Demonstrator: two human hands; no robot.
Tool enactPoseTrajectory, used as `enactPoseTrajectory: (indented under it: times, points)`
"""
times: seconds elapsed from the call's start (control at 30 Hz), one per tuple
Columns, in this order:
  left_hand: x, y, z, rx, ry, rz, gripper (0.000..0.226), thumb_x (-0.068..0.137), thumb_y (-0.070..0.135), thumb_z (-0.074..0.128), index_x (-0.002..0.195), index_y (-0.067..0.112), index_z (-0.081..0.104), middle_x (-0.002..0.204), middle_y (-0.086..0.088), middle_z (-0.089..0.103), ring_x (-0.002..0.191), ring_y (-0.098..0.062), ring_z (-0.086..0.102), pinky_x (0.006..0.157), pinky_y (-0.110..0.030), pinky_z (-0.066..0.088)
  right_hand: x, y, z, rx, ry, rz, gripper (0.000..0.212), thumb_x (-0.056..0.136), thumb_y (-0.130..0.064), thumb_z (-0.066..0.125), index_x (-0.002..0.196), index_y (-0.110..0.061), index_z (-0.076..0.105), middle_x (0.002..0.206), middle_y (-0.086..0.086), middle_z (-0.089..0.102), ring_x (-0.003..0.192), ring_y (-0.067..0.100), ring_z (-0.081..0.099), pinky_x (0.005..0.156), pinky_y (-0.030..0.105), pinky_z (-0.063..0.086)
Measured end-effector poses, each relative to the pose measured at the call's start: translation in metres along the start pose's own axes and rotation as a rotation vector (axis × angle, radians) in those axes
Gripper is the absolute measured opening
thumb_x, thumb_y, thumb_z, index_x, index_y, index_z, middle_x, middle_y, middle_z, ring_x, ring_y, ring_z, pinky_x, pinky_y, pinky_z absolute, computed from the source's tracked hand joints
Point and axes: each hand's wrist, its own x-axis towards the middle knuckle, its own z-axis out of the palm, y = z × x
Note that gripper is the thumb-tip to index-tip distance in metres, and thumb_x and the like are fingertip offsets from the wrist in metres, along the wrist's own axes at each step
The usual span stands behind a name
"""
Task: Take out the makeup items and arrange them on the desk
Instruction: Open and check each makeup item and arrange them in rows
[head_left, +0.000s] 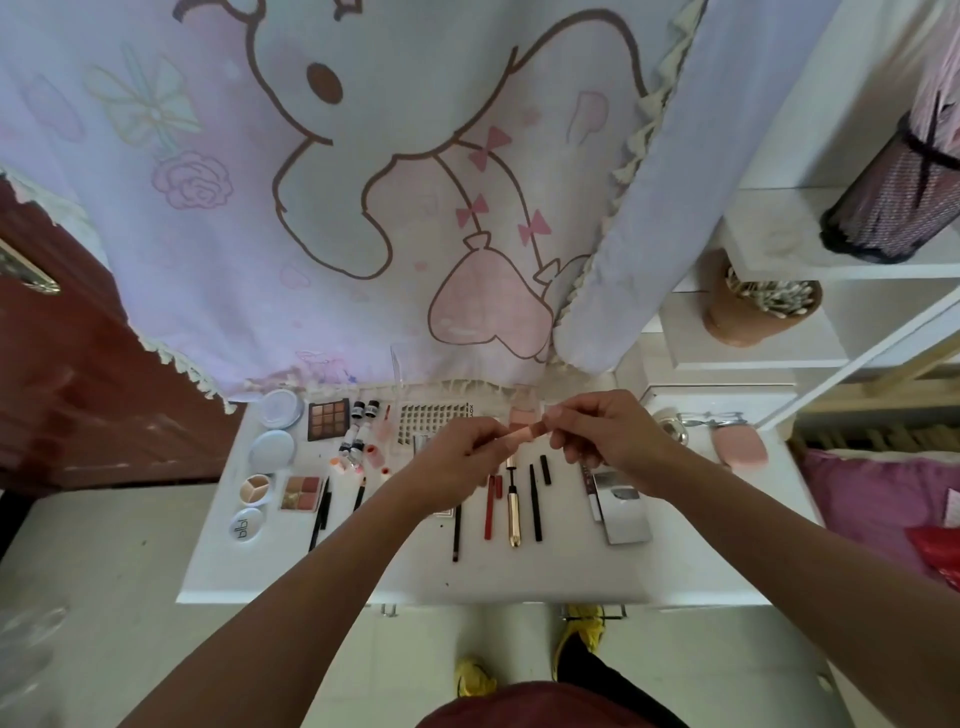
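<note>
Both hands hold a small pink tube (527, 431) above the white desk (561, 577). My left hand (457, 467) pinches its left end and my right hand (608, 431) pinches its right end. Makeup lies in rows below: a brown eyeshadow palette (328, 419), two round blue compacts (280, 407), small bottles (358, 431), a blush palette (302, 492), a lash tray (434, 423), pencils, a red liner (489, 512), a gold mascara tube (513, 517) and a black liner (535, 501). A silver box (626, 512) sits partly under my right wrist.
A cartoon-print curtain (337, 182) hangs behind the desk. A pink sponge (740, 448) and a metal lash curler (711, 418) lie at the desk's right end. White shelves (779, 332) on the right carry a cup of cotton swabs (758, 306). My feet stand below the front edge.
</note>
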Motion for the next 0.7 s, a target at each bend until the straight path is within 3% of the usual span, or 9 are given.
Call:
enactPoseTrajectory:
  times: [0.07, 0.3, 0.43, 0.53, 0.6, 0.7]
  points:
    - [0.000, 0.004, 0.000, 0.017, -0.013, 0.003, 0.030, 0.098, 0.034, 0.051, 0.093, 0.009, 0.067, 0.061, 0.002, 0.044, 0.053, -0.009, 0.038, 0.052, -0.023, 0.034, -0.001, -0.003, 0.001, -0.036, -0.021, -0.056, 0.023, 0.096, -0.011, 0.060, 0.080, -0.013, 0.076, 0.064, 0.003, 0.065, 0.052, 0.009, 0.053, 0.044, 0.018, 0.038]
    - [-0.011, 0.016, -0.006, -0.347, -0.140, -0.114, 0.042, 0.088, 0.045, 0.052, 0.088, 0.005, 0.064, 0.055, 0.003, 0.035, 0.046, -0.009, 0.026, 0.043, -0.022, 0.022, -0.006, -0.004, -0.005, -0.097, -0.064, -0.216, 0.014, 0.094, 0.000, 0.059, 0.095, -0.006, 0.072, 0.070, 0.004, 0.070, 0.060, 0.010, 0.059, 0.054, 0.021, 0.047]
    - [-0.012, 0.015, -0.009, -0.301, -0.135, -0.102, 0.033, 0.099, 0.033, 0.047, 0.090, 0.005, 0.063, 0.057, 0.003, 0.036, 0.048, -0.008, 0.027, 0.045, -0.021, 0.024, -0.009, -0.009, -0.006, -0.154, -0.078, -0.205, 0.010, 0.093, -0.006, 0.062, 0.095, -0.011, 0.072, 0.085, 0.011, 0.074, 0.069, 0.015, 0.067, 0.056, 0.024, 0.050]
    - [-0.011, 0.015, -0.009, -0.235, -0.132, -0.087, 0.031, 0.098, 0.033, 0.049, 0.092, 0.007, 0.065, 0.058, 0.004, 0.038, 0.047, -0.007, 0.030, 0.044, -0.019, 0.027, -0.008, -0.013, -0.008, -0.259, -0.072, -0.126, 0.015, 0.095, -0.018, 0.063, 0.092, -0.007, 0.073, 0.071, 0.002, 0.072, 0.061, 0.013, 0.065, 0.052, 0.023, 0.047]
    - [-0.011, 0.016, -0.010, -0.205, -0.133, -0.082, 0.030, 0.098, 0.033, 0.050, 0.091, 0.009, 0.066, 0.057, 0.006, 0.040, 0.048, -0.007, 0.030, 0.044, -0.019, 0.027, -0.007, -0.013, -0.010, -0.283, -0.080, -0.131, 0.010, 0.092, -0.014, 0.066, 0.090, -0.007, 0.073, 0.067, 0.000, 0.069, 0.059, 0.011, 0.061, 0.052, 0.023, 0.047]
    - [-0.012, 0.017, -0.011, -0.180, -0.130, -0.072, 0.029, 0.099, 0.032, 0.049, 0.091, 0.009, 0.066, 0.057, 0.006, 0.042, 0.048, -0.007, 0.031, 0.045, -0.019, 0.028, -0.009, -0.012, -0.014, -0.206, -0.124, -0.129, 0.010, 0.087, -0.006, 0.071, 0.095, -0.011, 0.069, 0.085, 0.012, 0.072, 0.069, 0.013, 0.062, 0.056, 0.024, 0.049]
